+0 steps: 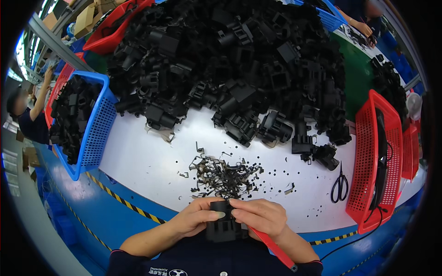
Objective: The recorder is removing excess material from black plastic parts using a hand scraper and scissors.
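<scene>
White table [138,152] fills the middle, w/ a huge pile of blk plastic pcs [230,64] covering its far part. Red bskt [366,172] stands on the R side, w/ dark, cable-like items inside; blue bskt [97,133] on the L side is full of blk pcs too. Co-worker [32,117] at far L has one arm raised; another co-worker's hand [363,30] is out top R, above small dark bits.

Scrap heap [223,177], thin bent blk bits, lies on the table just beyond the person's hands.

R hand [263,217]: fingers closed on the red-handled tool, fingertips up against the R side of the held pc. L hand [195,218]: clamped on the same pc from its L side, thumb across the round end, fingers behind it.

Held blk pc [225,230] sits btwn the two hands, in front of the person's torso, near the table's near edge; round end points away, wider ribbed body toward the torso, below L thumb.

Red-handled tool [274,248] runs from under R hand down to lower R; its working end is hidden, can't tell if it touches the pc.

Blk scissors [340,186] lie near the red bskt, tips pointing away from the person. Tiny blk dots [275,174] are scattered R of the heap.
</scene>
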The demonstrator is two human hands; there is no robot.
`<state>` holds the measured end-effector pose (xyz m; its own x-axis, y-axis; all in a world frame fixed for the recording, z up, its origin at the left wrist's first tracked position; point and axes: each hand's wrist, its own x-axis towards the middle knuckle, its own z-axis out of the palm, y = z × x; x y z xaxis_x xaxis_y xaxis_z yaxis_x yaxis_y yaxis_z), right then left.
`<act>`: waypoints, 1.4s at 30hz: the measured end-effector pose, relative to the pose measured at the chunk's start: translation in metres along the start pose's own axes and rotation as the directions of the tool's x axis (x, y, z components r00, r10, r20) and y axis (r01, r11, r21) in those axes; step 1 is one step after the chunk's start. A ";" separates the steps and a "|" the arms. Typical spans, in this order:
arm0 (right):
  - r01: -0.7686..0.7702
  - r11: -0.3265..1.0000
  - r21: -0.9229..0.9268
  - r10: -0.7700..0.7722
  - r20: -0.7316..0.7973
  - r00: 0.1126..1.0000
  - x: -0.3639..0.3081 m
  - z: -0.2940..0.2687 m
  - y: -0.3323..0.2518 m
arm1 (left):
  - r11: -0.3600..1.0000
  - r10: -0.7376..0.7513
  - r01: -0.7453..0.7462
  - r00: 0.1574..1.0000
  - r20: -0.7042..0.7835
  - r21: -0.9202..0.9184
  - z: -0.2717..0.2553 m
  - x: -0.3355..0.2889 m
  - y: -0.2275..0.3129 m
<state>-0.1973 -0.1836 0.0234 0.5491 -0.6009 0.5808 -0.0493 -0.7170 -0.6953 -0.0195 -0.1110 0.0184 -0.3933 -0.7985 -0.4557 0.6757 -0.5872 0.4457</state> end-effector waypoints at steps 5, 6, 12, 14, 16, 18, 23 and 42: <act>-0.316 0.875 0.366 0.406 -0.201 0.891 -0.004 0.015 0.000 | 0.999 0.010 -0.009 0.999 0.034 -0.032 -0.002 0.004 -0.004; -0.372 0.775 0.511 0.543 -0.237 0.806 -0.003 0.017 0.002 | 1.000 0.006 -0.005 0.999 0.052 -0.013 -0.003 0.004 -0.005; -0.532 0.821 0.205 0.570 -0.247 0.784 0.002 -0.005 0.015 | 0.988 0.152 -0.154 0.980 -0.131 -0.007 -0.004 0.002 0.008; -0.551 0.643 0.532 0.681 -0.068 0.729 0.000 -0.010 -0.011 | 0.978 0.203 -0.190 0.958 -0.200 0.083 0.000 0.007 0.012; -0.538 0.539 0.648 0.657 0.077 0.750 0.005 -0.007 -0.028 | 0.972 0.232 -0.215 0.947 -0.224 0.099 -0.001 0.009 0.012; -0.541 0.558 0.629 0.590 0.158 0.792 0.013 -0.001 -0.036 | 0.965 0.257 -0.238 0.938 -0.234 0.107 0.002 0.012 0.013; -0.613 0.531 0.585 0.602 0.249 0.759 0.010 0.003 -0.032 | 0.965 0.256 -0.230 0.934 -0.251 0.128 0.004 0.012 0.013; -0.275 0.291 0.916 0.738 -0.032 0.675 0.013 0.023 -0.019 | 0.954 0.260 -0.289 0.931 -0.256 -0.083 0.016 0.007 -0.006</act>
<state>-0.1701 -0.1696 0.0350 0.3073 -0.9455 -0.1074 0.5994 0.2800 -0.7499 -0.0361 -0.1149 0.0251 -0.0310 -0.8623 -0.5054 0.8099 -0.3180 0.4928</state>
